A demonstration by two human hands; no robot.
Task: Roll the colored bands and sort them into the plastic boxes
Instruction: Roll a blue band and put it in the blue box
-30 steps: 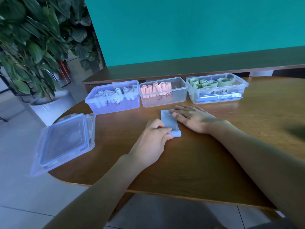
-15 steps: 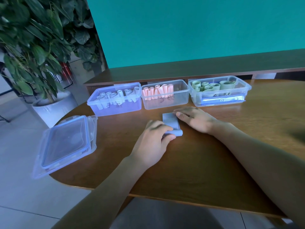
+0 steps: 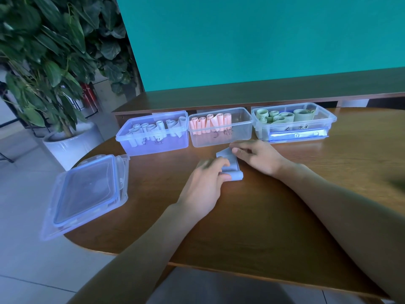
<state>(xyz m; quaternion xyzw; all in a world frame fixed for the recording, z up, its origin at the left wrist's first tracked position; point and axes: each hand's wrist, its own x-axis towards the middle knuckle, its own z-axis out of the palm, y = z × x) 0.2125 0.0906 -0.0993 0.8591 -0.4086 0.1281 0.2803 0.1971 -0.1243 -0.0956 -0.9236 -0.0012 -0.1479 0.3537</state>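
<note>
Centrally, the blue band (image 3: 230, 166) lay on the worktop (image 3: 274, 216), just below the pink box (image 3: 220, 130). Left hand (image 3: 206, 185) gripped its rolled near end, fingers curled over. Right hand (image 3: 258, 156) pressed the flat far end, fingers bent at the band's edge.

Office-like room, teal partition (image 3: 252, 40), potted plant (image 3: 43, 62)

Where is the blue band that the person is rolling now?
In the head view the blue band lies on the table near the centre, between the left hand and the right hand, just in front of the box of pink rolls.
</note>
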